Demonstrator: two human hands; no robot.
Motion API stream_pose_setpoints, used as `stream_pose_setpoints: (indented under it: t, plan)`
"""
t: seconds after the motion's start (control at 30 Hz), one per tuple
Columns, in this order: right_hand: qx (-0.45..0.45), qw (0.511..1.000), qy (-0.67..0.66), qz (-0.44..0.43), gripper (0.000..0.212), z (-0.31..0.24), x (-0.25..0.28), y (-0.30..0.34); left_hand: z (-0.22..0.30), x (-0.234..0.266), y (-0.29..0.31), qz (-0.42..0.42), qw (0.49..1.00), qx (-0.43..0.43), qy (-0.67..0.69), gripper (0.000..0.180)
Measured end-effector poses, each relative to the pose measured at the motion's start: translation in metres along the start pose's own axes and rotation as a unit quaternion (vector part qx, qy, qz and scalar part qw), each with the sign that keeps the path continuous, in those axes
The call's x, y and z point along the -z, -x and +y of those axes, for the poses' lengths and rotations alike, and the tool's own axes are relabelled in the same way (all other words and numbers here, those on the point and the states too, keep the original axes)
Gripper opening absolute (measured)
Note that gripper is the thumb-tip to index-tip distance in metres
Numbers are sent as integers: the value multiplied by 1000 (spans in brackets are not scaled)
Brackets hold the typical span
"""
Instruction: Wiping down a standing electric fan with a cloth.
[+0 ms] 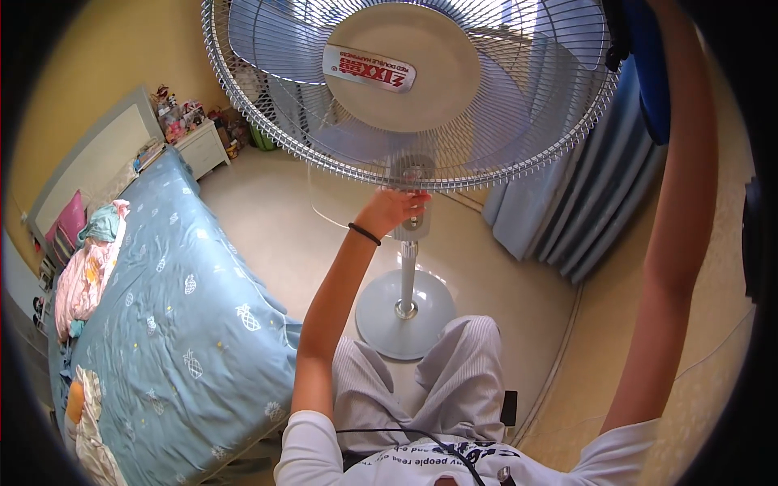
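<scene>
A large standing fan (405, 105) with a round wire cage, pale blue blades and a beige centre disc rises before me. Its neck comes down through a grey control housing (416, 223) to a silver pole (408, 271) and a round pale blue base (381, 316) on the floor. My left hand (393, 206), a black band at its wrist, is curled round the housing just below the cage. My right arm (681, 186) stretches up along the cage's right side, and its hand lies past the top edge. A blue item (648, 81) and a black piece (618, 49) show between that arm and the cage.
On the left stands a bed with a blue pineapple-patterned cover (178, 324), with a pink garment (85, 279) on it. A white bedside cabinet (203, 150) holds small toys. Blue-grey curtains (567, 202) hang at the right. A thin white cord (324, 212) runs behind the fan.
</scene>
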State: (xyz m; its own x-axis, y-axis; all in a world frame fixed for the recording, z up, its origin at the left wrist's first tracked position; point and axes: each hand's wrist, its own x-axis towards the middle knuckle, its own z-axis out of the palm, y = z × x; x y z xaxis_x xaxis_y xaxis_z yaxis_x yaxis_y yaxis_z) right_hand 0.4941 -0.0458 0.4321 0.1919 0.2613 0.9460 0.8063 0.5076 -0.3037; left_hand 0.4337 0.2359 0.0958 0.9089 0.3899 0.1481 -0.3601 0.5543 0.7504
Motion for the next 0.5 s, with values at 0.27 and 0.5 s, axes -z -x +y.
stream_pose_setpoints:
  t: [0.27, 0.5]
  plan:
    - [7, 997, -73, 7, 39, -10, 2, 4, -7, -2, 9, -8, 1000, 0, -5, 31]
    - [59, 996, 18, 57, 35, 1, 26, -26, -13, -18, 30, 39, 998, -32, -26, 28]
